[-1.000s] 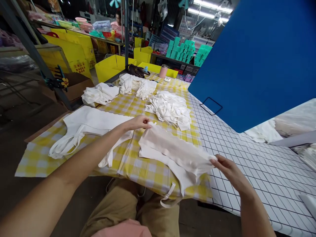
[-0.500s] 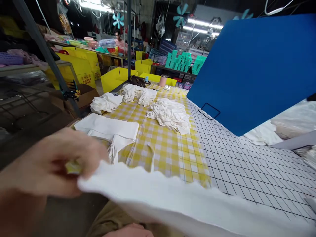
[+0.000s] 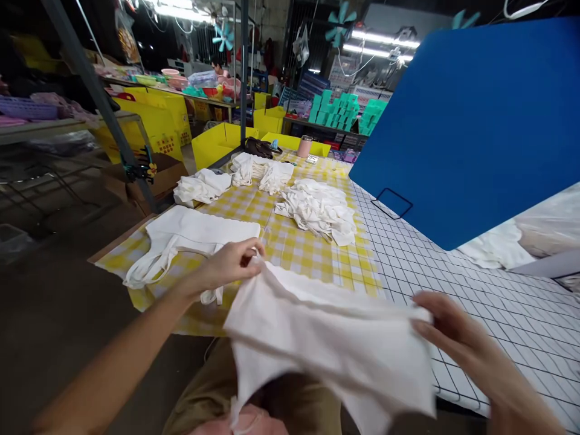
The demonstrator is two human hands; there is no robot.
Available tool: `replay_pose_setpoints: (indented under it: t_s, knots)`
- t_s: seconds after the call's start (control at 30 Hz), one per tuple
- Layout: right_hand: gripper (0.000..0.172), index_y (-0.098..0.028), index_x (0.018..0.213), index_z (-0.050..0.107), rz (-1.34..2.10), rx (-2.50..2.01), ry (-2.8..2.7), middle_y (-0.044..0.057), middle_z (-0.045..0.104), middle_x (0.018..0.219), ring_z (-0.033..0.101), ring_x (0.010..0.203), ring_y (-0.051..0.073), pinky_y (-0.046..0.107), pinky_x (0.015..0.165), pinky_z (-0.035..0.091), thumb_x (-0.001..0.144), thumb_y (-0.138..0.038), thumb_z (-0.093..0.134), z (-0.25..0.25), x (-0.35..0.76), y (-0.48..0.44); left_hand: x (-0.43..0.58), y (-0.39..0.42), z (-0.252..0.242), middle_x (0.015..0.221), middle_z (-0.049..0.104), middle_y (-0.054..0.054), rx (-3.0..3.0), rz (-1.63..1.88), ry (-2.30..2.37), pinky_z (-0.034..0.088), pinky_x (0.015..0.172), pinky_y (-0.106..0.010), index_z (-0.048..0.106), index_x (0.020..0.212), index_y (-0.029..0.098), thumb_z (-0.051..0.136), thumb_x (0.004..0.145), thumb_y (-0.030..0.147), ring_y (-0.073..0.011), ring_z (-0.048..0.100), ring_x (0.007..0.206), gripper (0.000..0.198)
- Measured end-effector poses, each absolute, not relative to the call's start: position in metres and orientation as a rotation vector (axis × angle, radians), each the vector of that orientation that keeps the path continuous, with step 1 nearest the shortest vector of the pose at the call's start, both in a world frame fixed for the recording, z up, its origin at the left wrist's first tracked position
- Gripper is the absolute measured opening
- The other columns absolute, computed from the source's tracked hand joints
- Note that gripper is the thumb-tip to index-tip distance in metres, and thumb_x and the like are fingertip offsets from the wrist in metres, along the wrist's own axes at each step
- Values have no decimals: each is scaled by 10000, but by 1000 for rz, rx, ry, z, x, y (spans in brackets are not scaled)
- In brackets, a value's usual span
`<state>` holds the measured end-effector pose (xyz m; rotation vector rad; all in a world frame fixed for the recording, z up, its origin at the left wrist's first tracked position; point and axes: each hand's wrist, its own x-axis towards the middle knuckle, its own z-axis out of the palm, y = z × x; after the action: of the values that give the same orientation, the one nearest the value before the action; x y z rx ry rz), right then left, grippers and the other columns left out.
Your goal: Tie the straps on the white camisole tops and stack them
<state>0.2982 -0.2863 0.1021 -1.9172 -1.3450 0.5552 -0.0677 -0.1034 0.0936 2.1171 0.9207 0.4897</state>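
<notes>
I hold a white cloth bag (image 3: 326,338) stretched between both hands, lifted off the table over my lap. My left hand (image 3: 231,263) pinches its left top corner, fingers closed. My right hand (image 3: 448,335) grips its right top corner, fingers curled around the cloth. The bag hangs down loosely in front of my knees. A flat stack of white bags (image 3: 190,235) with loose straps lies on the yellow checked tablecloth (image 3: 299,248) just left of my left hand.
Heaps of white bags (image 3: 317,208) lie further back on the tablecloth. A white gridded mat (image 3: 453,278) covers the table's right side under a big blue board (image 3: 471,121). Yellow bins (image 3: 217,136), a pink cup (image 3: 305,145) and green boxes stand behind. A person works far back.
The bag lay on the table a second ago with my hands at its ends. I have lifted it off the table toward me and now hold it out over my lap.
</notes>
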Motion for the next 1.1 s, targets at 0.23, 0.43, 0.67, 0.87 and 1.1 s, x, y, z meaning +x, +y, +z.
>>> replay_pose_setpoints:
  t_s: [0.23, 0.43, 0.67, 0.87, 1.1]
  knots:
    - [363, -214, 966, 545, 620, -2102, -1336, 14, 564, 741, 553, 654, 175, 313, 613, 461, 644, -380, 548, 6, 317, -197, 3, -41, 9, 679, 552, 9, 2270, 352, 1196, 403, 622, -233, 532, 1021, 164, 479, 686, 98, -154, 543, 658, 345]
    - [382, -213, 1067, 515, 398, -2127, -1462, -6, 523, 693, 517, 604, 157, 299, 618, 438, 721, -372, 481, 0, 338, -173, 12, -8, 6, 840, 622, -50, 2390, 392, 1291, 451, 723, -266, 467, 1169, 155, 467, 756, 106, -190, 600, 793, 416]
    - [487, -179, 1299, 431, -135, -2302, -1584, 149, 480, 1263, 448, 1135, 294, 437, 876, 398, 861, -367, 326, -16, 311, -179, 22, -48, -18, 1410, 339, -141, 2711, 227, 1186, 300, 1039, -429, 277, 1385, 188, 515, 833, 277, -289, 300, 1310, 608]
    - [512, -312, 1387, 318, 93, -2362, -2041, 5, 330, 1449, 225, 1345, 237, 480, 1021, 239, 905, -422, 182, -34, 314, -232, -12, -101, -24, 1498, 148, -62, 2743, -95, 853, 184, 1102, -454, 278, 1392, 265, 464, 875, 353, -258, 104, 1374, 556]
    - [468, -200, 992, 641, 117, -2476, -1415, 110, 657, 1025, 577, 926, 266, 390, 765, 413, 867, -452, 267, -6, 319, -206, -19, -76, -5, 1396, 389, -101, 2714, -11, 887, 267, 1061, -401, 436, 1275, 203, 408, 892, 325, -221, 338, 1297, 403]
